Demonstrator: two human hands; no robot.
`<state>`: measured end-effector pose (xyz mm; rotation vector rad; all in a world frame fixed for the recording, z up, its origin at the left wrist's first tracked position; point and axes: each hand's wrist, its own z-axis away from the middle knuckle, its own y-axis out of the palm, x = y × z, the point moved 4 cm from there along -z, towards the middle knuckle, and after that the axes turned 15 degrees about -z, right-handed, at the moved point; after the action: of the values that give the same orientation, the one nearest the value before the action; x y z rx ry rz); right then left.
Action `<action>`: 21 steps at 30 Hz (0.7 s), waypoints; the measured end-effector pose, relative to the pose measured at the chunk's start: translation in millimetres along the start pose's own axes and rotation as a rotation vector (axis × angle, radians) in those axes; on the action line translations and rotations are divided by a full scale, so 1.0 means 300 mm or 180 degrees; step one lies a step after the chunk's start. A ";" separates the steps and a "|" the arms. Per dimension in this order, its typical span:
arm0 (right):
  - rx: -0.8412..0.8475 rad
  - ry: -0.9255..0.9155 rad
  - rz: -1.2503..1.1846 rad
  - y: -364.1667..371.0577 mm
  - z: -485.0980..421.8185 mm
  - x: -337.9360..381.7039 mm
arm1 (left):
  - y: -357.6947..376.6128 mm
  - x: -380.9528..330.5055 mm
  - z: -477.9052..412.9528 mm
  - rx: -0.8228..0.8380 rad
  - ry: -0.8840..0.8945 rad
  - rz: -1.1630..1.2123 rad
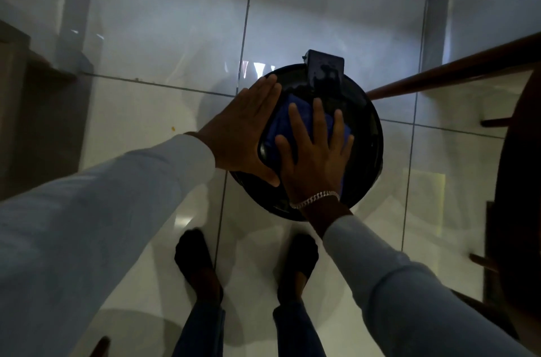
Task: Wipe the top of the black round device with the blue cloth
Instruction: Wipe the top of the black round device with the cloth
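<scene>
Right hand (314,160): flat, fingers spread, palm pressing the blue cloth (295,122) onto the top of the black round device (366,134); nothing clamped. Left hand (246,128): flat, fingers together, resting on the device's left rim just beside the cloth. Device sits on the white tiled floor (164,43), over a tile joint. Silver bracelet (314,199) on right wrist. No readable writing.

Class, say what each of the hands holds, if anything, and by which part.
Neither grips: right hand presses flat on the blue cloth; left hand lies flat on the black round device.
</scene>
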<state>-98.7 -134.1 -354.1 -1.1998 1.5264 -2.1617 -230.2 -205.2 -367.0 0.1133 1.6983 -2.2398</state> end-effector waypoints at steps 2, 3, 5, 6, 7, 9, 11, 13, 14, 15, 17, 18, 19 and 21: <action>0.0131 -0.0376 0.0034 -0.007 0.052 -0.016 | -0.005 -0.005 -0.004 0.0020 0.0059 0.0004; 0.0227 -0.0570 0.0055 -0.018 0.091 -0.039 | -0.009 -0.009 -0.005 0.0052 0.0096 0.0029; 0.0367 -0.0638 0.0134 -0.054 0.152 -0.104 | -0.016 -0.007 -0.005 0.0128 0.0107 -0.0013; 0.0345 -0.0477 0.0130 -0.078 0.164 -0.137 | -0.016 -0.006 -0.004 0.0143 0.0098 -0.0081; 0.0275 -0.0255 0.0058 -0.097 0.162 -0.161 | -0.016 -0.008 -0.002 0.0147 0.0107 -0.0129; 0.0089 0.0132 -0.0189 -0.111 0.126 -0.173 | -0.015 -0.014 -0.005 0.0162 0.0134 -0.0103; -0.0122 0.0327 -0.0351 -0.102 0.058 -0.144 | -0.008 -0.013 -0.009 0.0187 0.0123 -0.0029; -0.0259 0.0395 -0.0344 -0.079 -0.008 -0.100 | -0.005 -0.009 -0.011 0.0165 0.0108 -0.0023; -0.0256 0.0364 -0.0275 -0.064 -0.023 -0.077 | -0.005 -0.008 -0.012 0.0151 0.0103 -0.0030; -0.0198 0.0243 -0.0173 -0.050 -0.019 -0.056 | -0.006 -0.011 -0.012 0.0138 0.0107 -0.0040; 0.0058 -0.0215 0.0010 -0.030 0.031 -0.029 | -0.008 -0.014 -0.011 0.0102 0.0112 -0.0095; 0.0203 -0.0441 0.0059 -0.031 0.069 -0.035 | -0.010 -0.015 -0.012 0.0092 0.0114 -0.0110; 0.0322 -0.0594 0.0097 -0.039 0.106 -0.057 | -0.011 -0.014 -0.012 0.0101 0.0110 -0.0104; 0.0411 -0.0625 0.0136 -0.075 0.153 -0.126 | -0.014 -0.010 -0.013 0.0159 0.0075 -0.0073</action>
<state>-35.5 -132.5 -347.3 -1.2813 1.2998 -2.0143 -229.1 -199.8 -363.5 0.1330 1.6641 -2.3070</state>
